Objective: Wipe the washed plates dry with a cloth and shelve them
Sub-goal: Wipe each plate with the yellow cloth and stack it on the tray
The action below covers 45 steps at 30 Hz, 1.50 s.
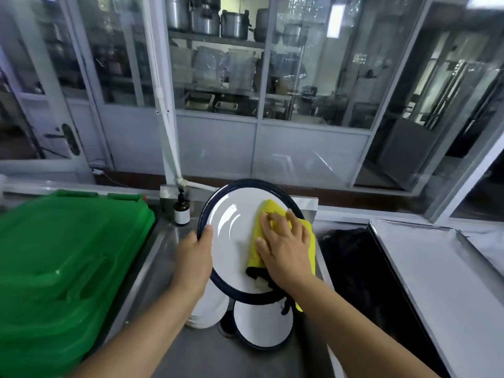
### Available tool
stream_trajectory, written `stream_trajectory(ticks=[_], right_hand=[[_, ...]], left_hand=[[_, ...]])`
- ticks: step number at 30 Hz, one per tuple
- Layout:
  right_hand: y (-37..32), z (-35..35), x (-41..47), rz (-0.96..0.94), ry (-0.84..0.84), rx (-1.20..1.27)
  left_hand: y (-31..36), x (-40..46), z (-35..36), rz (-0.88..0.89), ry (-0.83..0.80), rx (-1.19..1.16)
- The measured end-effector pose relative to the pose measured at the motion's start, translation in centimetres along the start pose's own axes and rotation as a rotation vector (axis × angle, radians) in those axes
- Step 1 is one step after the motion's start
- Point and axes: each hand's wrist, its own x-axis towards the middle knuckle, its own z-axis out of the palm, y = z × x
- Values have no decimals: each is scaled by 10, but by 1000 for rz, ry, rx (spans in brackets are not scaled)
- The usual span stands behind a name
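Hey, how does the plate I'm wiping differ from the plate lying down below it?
The held white plate with a dark blue rim is raised and tilted toward the camera; the lower white dark-rimmed plate lies on the steel surface. The held one is gripped at its edge by the left hand, with the right hand pressing a yellow cloth on it; the lower one is untouched. The held one looks bigger, being nearer. Both are white with dark rims.

A commercial kitchen's washing-up area. A stainless steel worktop (174,347) holds stacked white plates (263,324) and a brown pump bottle (182,210). A large green plastic bin (60,268) stands at the left. Behind glass partition panels (131,50), metal shelving (215,40) carries big aluminium stockpots (234,24) and steel trays (199,100).
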Motion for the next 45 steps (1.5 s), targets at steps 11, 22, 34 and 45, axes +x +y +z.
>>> stream_trajectory(ticks=[11,22,34,45], right_hand=[[-84,20,66,-431,126,228],[-33,23,88,-448,174,-1],[-83,6,102,-577,192,33],[-50,-30,144,-523,326,-60]], left_hand=[[34,76,-27,129,-6,-73],[41,120,-48,168,-127,-79],[49,111,-29,177,-174,-67],[65,92,-11,210,-94,-140]])
